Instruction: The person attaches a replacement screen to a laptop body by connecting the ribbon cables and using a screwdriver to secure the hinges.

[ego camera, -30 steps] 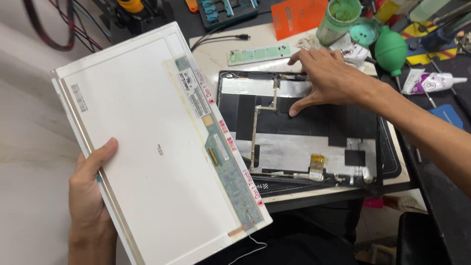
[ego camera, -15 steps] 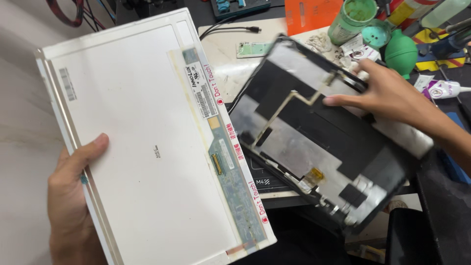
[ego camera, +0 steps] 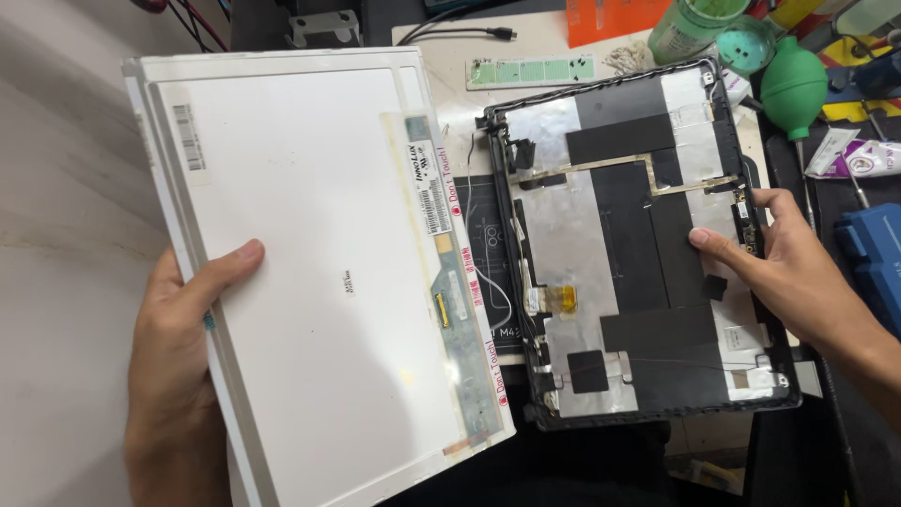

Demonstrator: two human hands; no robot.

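White screen panel (ego camera: 310, 272) clamped in left hand (ego camera: 183, 376), long axis running away; right hand (ego camera: 788, 272) pinching black lid shell (ego camera: 638, 244) just beside.

Green bulb blower (ego camera: 793, 87), blue case (ego camera: 873, 258)

a bare white lcd panel (ego camera: 310, 272) lay back-side up at the left, held along its left edge. a small white barcode label (ego camera: 184, 137) sat near its top left corner. a longer white printed sticker (ego camera: 429, 192) ran along its right side, on a grey-green strip with red warning marks below it. at the far right, near a green rubber blower, lay a white tube (ego camera: 859, 157) with purple print, beside a blue box (ego camera: 878, 263).
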